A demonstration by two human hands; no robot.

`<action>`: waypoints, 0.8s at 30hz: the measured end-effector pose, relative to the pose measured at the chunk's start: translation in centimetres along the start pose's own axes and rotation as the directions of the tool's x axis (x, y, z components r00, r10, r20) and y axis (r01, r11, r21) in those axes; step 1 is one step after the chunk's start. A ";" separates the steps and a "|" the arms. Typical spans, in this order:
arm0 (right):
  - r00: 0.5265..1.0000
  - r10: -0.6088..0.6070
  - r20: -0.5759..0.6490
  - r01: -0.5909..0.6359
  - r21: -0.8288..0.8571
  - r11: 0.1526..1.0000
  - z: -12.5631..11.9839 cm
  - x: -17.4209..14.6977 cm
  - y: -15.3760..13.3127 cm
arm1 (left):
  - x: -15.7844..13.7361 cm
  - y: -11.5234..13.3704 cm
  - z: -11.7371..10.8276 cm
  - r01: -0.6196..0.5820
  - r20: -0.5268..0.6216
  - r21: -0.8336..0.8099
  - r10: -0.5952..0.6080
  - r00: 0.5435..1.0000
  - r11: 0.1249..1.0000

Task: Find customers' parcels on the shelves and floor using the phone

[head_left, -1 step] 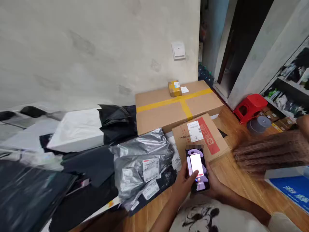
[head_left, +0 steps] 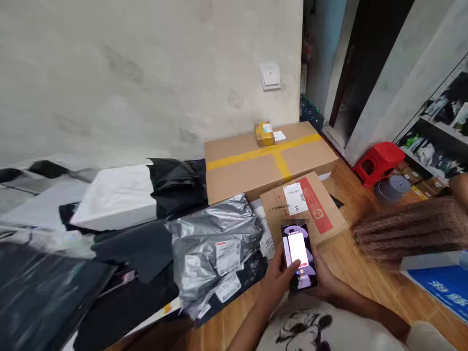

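My left hand [head_left: 278,274] is closed round the left edge of a smartphone [head_left: 297,246], its thumb lying on the lit screen near a red button. From the right, my right hand [head_left: 324,277] supports the phone's lower edge, with its fingers partly hidden behind it. On the screen are a white pop-up panel and a purple background. Just beyond the phone lies a cardboard box [head_left: 272,207] with a red print and a white shipping label [head_left: 296,198]. A silver plastic parcel [head_left: 204,234] with a label rests to the left of my hands.
A large taped carton [head_left: 234,178] stands against the wall, a small yellow-taped box [head_left: 264,136] on top. Black mailer bags [head_left: 142,253] and a white parcel [head_left: 117,195] fill the left. Rightward are a red stool [head_left: 382,158], a blurred brown skirt-like cloth [head_left: 405,226] and a blue box [head_left: 442,287].
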State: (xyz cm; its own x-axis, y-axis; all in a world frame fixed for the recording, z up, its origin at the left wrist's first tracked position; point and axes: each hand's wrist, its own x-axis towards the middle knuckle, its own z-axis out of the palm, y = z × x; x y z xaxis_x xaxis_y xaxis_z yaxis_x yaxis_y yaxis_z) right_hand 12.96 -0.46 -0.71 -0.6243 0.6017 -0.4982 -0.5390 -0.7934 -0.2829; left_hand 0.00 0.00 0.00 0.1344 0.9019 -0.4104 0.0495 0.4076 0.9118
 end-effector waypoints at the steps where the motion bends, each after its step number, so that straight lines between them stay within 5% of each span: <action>1: 1.000 -0.007 0.028 0.007 -0.003 1.000 0.0 0.0 0.0 | -0.1 -0.2 -0.1 -0.002 0.010 -0.026 0.002 1.000 1.000; 7: 0.996 -0.022 0.087 0.026 -0.045 0.999 -1.1 -0.1 0.1 | -0.7 -0.5 -0.4 0.018 0.092 -0.143 -0.005 0.996 0.990; 14: 0.995 -0.049 0.085 0.059 -0.110 0.992 -1.8 -0.1 0.0 | -1.2 -0.6 -1.3 0.016 0.230 -0.052 -0.004 0.973 0.999; 24: 0.988 -0.052 0.146 0.075 -0.152 0.986 -1.9 0.1 -0.1 | -1.9 1.1 -1.4 0.048 0.271 -0.053 -0.032 0.962 0.997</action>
State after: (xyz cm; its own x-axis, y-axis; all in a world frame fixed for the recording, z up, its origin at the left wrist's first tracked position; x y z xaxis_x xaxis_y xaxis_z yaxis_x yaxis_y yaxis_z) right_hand 13.97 -0.48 -2.31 -0.6709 0.6493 -0.3582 -0.4918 -0.7511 -0.4404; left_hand -1.57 -1.08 1.74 0.3960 0.8160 -0.4211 0.0030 0.4574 0.8892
